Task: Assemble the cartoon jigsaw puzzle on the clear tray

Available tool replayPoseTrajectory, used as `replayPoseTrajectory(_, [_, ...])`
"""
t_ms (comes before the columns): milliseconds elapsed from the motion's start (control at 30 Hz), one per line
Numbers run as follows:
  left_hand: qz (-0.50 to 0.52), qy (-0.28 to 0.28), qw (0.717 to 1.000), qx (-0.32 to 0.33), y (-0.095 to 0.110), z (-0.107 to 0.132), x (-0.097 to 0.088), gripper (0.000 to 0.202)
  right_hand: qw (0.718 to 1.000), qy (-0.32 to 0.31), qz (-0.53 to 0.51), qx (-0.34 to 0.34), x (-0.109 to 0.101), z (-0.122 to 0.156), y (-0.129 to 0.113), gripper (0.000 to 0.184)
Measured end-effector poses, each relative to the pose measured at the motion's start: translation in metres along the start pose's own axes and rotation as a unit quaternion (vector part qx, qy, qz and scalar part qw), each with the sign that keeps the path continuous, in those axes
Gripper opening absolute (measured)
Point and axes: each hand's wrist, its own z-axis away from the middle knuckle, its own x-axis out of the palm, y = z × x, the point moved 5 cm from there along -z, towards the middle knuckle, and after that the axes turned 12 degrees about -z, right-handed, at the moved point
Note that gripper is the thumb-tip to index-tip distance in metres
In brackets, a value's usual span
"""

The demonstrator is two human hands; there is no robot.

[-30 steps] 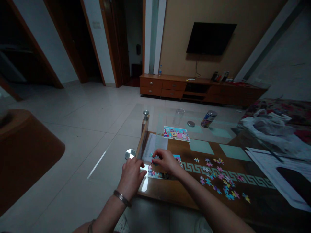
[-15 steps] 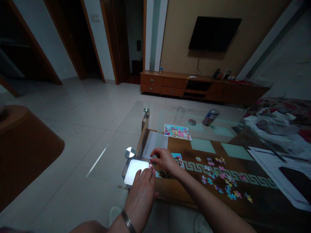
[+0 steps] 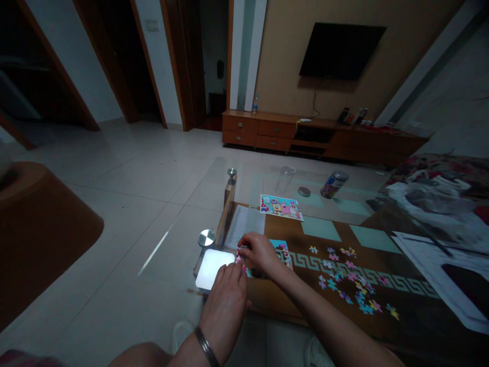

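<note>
A partly joined jigsaw puzzle (image 3: 281, 247) lies on the glass table, much of it hidden under my right hand. My right hand (image 3: 256, 251) bends over its left side, thumb and fingers pinched on a small puzzle piece (image 3: 239, 258) at the pink edge. Close by, my left hand (image 3: 228, 290) rests flat with its fingers stretched out, the tips touching the puzzle's lower left edge beside a bright white square panel (image 3: 214, 270). Several loose puzzle pieces (image 3: 352, 277) are scattered to the right. Behind the puzzle lies a colourful cartoon picture card (image 3: 281, 207).
Toward the back of the table stand a clear jar (image 3: 286, 179), a metal lid (image 3: 304, 191) and a printed can (image 3: 334, 184). Papers (image 3: 431, 272), a dark flat object (image 3: 464, 285) and a plastic bag (image 3: 431, 199) lie at the right. A brown stool-like seat (image 3: 49, 229) stands left.
My right fingertips have shifted slightly at the puzzle's left edge. My left hand stays beside it. The whole view has moved a little as my head turned.
</note>
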Motion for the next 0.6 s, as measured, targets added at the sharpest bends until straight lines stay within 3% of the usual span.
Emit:
replayPoseTrajectory(300, [-0.037,0.021,0.999,0.013,0.003,0.002,-0.005,0.043,0.999,-0.007,0.051,0.004,0.003,0.004,-0.003,0.01])
replayPoseTrajectory(600, [0.011,-0.028,1.0,-0.006,0.002,0.001,-0.014,0.046,0.998,0.004,0.065,-0.001,0.003,0.005,-0.004,0.01])
